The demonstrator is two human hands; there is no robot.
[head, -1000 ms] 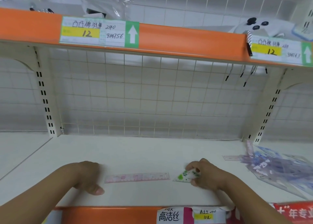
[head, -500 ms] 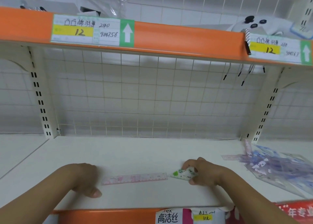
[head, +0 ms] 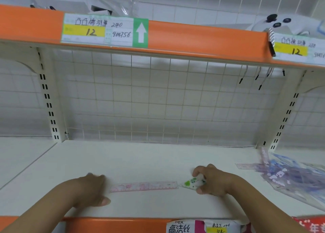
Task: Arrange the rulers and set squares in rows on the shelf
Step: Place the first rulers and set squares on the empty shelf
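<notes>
On the white shelf [head: 140, 160], towards its left front, the left hand [head: 91, 190] is laid knuckles-up against the left end of the pink ruler [head: 143, 187]. Its fingers are curled under, and whether the ruler's end is pinched or merely butted cannot be told. The ruler is laid flat, running across the shelf close to the front edge. Just beside its right end, tip almost touching, the green-printed set square [head: 191, 183] is found. It is gripped by the right hand [head: 214, 181], whose fingers and thumb are curled round its far side. Well apart to the right, a loose pile [head: 290, 176] of rulers and set squares is heaped, unsorted.

The step in hand is judged to be the start of the first row, with the ruler steadied while the set square is brought into line with it. Little of the task appears done, since only these two pieces are laid out. For the next move, the set square would need to be released flat and in line, and another piece fetched from the pile. Thin, slippery plastic is likely to call for a fingertip lift at an edge.
</notes>
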